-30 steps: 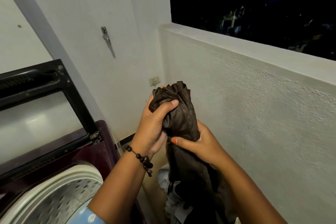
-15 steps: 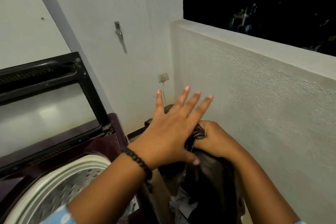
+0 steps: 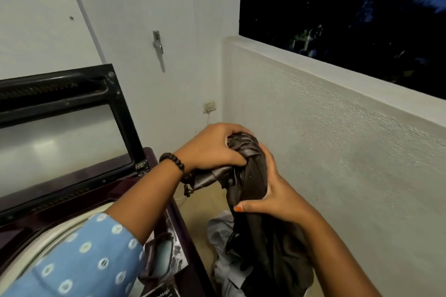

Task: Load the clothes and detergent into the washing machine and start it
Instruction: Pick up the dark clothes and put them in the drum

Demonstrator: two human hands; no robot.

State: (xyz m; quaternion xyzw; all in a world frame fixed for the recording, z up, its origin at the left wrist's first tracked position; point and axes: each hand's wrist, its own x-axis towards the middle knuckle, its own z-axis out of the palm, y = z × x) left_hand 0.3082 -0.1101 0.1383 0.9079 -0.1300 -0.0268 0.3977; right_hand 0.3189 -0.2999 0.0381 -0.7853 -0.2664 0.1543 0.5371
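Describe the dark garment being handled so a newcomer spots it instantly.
Right of the maroon top-loading washing machine, both hands grip a shiny dark brown garment. It hangs down over a pale grey cloth, darker and glossier than that.

White walls (image 3: 135, 7), textured parapet (image 3: 313, 128), dark window (image 3: 337, 7) (night), socket (image 3: 209, 106).

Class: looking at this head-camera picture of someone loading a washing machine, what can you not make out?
- Drum contents: head view, hidden by the left sleeve and cut off by the frame edge.
- Dark brown garment's type: bunched in the left hand and right hand.
- Label text: cut off at the bottom edge.
- Detergent: not in view.
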